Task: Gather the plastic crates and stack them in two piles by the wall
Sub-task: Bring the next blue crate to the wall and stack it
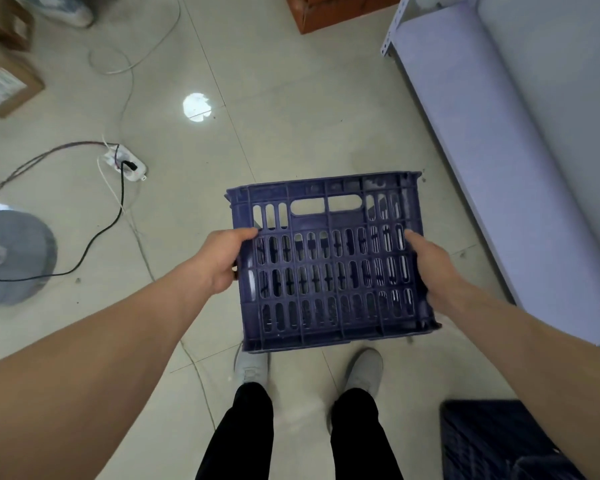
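L hand (222, 259) + R hand (430, 268) grip blue crate (329, 265) side edges | shelf (499, 150) near R | 2nd crate (499, 441) by R foot

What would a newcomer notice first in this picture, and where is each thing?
First comes the blue plastic crate in the middle, held above the tiled floor; the left hand grips its left edge and the right hand its right edge. Next, the white power strip lies on the floor at left, and a second dark crate shows at bottom right.
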The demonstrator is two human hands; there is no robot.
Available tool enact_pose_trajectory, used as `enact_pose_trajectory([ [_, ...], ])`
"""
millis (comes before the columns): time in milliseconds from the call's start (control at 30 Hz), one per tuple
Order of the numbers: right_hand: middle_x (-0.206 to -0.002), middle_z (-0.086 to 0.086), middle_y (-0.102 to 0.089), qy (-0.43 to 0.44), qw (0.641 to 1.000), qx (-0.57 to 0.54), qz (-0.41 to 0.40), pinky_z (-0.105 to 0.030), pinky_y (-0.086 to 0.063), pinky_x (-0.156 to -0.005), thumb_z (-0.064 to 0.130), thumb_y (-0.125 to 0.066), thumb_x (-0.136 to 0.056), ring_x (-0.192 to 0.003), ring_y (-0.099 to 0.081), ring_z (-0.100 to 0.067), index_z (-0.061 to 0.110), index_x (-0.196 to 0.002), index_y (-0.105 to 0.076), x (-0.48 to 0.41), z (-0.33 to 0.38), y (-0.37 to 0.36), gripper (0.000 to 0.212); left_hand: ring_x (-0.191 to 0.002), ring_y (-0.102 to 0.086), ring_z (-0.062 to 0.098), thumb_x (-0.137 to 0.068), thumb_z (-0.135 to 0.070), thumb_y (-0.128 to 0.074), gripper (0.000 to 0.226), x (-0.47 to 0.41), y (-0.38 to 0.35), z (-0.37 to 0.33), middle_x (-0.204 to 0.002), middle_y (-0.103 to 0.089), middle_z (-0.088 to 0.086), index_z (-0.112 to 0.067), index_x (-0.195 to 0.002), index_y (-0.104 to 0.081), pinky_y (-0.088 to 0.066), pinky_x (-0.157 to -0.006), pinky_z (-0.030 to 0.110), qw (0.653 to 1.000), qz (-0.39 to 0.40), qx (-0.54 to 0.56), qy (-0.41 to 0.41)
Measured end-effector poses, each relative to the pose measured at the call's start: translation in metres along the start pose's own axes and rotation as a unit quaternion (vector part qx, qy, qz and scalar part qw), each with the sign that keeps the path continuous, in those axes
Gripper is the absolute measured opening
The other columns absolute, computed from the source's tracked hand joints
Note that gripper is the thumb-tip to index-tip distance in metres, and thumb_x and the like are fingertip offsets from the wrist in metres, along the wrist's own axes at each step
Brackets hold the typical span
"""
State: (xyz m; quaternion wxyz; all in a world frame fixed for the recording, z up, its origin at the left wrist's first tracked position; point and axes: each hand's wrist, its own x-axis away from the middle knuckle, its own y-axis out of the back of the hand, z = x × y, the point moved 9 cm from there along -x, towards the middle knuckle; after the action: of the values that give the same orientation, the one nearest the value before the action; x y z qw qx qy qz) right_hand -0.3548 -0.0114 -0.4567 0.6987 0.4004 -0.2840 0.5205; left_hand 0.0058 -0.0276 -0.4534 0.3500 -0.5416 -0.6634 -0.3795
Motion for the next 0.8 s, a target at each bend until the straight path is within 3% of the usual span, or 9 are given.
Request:
enact_pose_trajectory([
  [67, -0.116, -0.008, -0.076, 0.003, 1.0, -0.012, 0.001, -0.057, -0.053, -0.102, 0.076, -0.063, -0.061, -0.107, -0.071, -0.033, 0.017, -0.129, -0.067, -0.002, 0.01, -0.006, 0.089, -0.08, -0.062, 0.024, -0.093, -0.016, -0.061, 0.018, 0.006, 0.006, -0.009, -0.095, -0.067, 0.008, -0.01, -0.109, -0.065, -0.052, -0.082, 0.045, 0.999, -0.016, 0.035, 0.002],
  [200, -0.104, -0.007, -0.079, 0.044, 0.998, -0.034, 0.014, -0.05, -0.059, -0.091, 0.066, -0.057, -0.086, -0.099, -0.075, -0.031, 0.017, -0.112, -0.074, 0.006, 0.043, -0.022, 0.058, -0.072, -0.058, 0.022, -0.087, -0.011, -0.057, 0.005, 0.019, 0.028, -0.023, -0.08, -0.06, 0.004, -0.015, -0.089, -0.06, -0.051, -0.076, 0.045, 0.995, -0.049, 0.082, -0.033],
  [267, -0.104, -0.008, -0.079, 0.047, 0.998, -0.046, 0.015, -0.051, -0.06, -0.091, 0.066, -0.056, -0.087, -0.098, -0.076, -0.032, 0.016, -0.114, -0.073, 0.007, 0.052, -0.028, 0.059, -0.075, -0.062, 0.02, -0.089, -0.013, -0.062, 0.007, 0.025, 0.035, -0.027, -0.085, -0.065, 0.004, -0.011, -0.095, -0.061, -0.055, -0.075, 0.046, 0.994, -0.042, 0.076, -0.061],
  [400, -0.106, -0.007, -0.08, 0.029, 0.998, -0.045, 0.019, -0.051, -0.059, -0.092, 0.069, -0.048, -0.093, -0.096, -0.076, -0.031, 0.02, -0.122, -0.073, 0.007, 0.049, -0.041, 0.062, -0.093, -0.073, 0.023, -0.084, -0.022, -0.078, 0.039, 0.027, 0.036, -0.003, -0.106, -0.074, 0.005, -0.011, -0.114, -0.056, -0.06, -0.078, 0.055, 0.996, -0.039, 0.039, -0.072],
  [467, -0.106, -0.006, -0.08, 0.015, 0.999, -0.041, 0.013, -0.047, -0.057, -0.089, 0.071, -0.041, -0.096, -0.097, -0.076, -0.03, 0.023, -0.121, -0.073, 0.004, 0.037, -0.041, 0.063, -0.092, -0.074, 0.022, -0.082, -0.017, -0.081, 0.043, 0.026, 0.031, 0.016, -0.106, -0.075, 0.003, -0.011, -0.117, -0.057, -0.061, -0.074, 0.05, 0.996, -0.041, 0.033, -0.078],
  [533, -0.118, -0.004, -0.076, 0.012, 0.999, -0.043, 0.003, -0.05, -0.054, -0.095, 0.085, -0.037, -0.088, -0.108, -0.072, -0.03, 0.029, -0.129, -0.068, -0.012, 0.017, -0.032, 0.077, -0.089, -0.075, 0.02, -0.08, -0.015, -0.082, 0.046, 0.024, 0.027, 0.034, -0.106, -0.075, 0.001, -0.013, -0.118, -0.057, -0.061, -0.069, 0.043, 0.995, -0.041, 0.025, -0.087],
  [633, -0.148, 0.0, -0.058, 0.013, 0.996, -0.067, -0.051, -0.063, -0.04, -0.111, 0.113, -0.037, -0.042, -0.131, -0.057, -0.033, 0.038, -0.15, -0.047, -0.039, -0.023, -0.015, 0.132, -0.094, -0.075, 0.022, -0.066, -0.029, -0.088, 0.062, 0.027, 0.015, 0.063, -0.107, -0.076, 0.001, -0.017, -0.12, -0.06, -0.062, -0.076, 0.048, 0.996, -0.038, -0.002, -0.079],
  [700, -0.146, 0.002, -0.058, -0.034, 0.989, -0.137, -0.042, -0.063, -0.043, -0.11, 0.111, -0.047, -0.034, -0.128, -0.059, -0.033, 0.041, -0.153, -0.041, -0.015, -0.038, -0.031, 0.139, -0.093, -0.075, 0.02, -0.054, -0.044, -0.088, 0.073, 0.032, 0.006, 0.084, -0.104, -0.077, -0.002, -0.018, -0.118, -0.063, -0.061, -0.082, 0.049, 0.996, -0.047, -0.03, -0.067],
  [800, -0.149, 0.003, -0.054, -0.064, 0.983, -0.175, -0.003, -0.063, -0.044, -0.11, 0.099, -0.069, -0.042, -0.131, -0.056, -0.032, 0.038, -0.158, -0.033, 0.046, -0.025, -0.073, 0.136, -0.091, -0.074, 0.015, -0.052, -0.054, -0.089, 0.079, 0.044, -0.017, 0.112, -0.102, -0.076, -0.005, -0.015, -0.116, -0.064, -0.059, -0.088, 0.042, 0.994, -0.046, -0.078, -0.059],
])
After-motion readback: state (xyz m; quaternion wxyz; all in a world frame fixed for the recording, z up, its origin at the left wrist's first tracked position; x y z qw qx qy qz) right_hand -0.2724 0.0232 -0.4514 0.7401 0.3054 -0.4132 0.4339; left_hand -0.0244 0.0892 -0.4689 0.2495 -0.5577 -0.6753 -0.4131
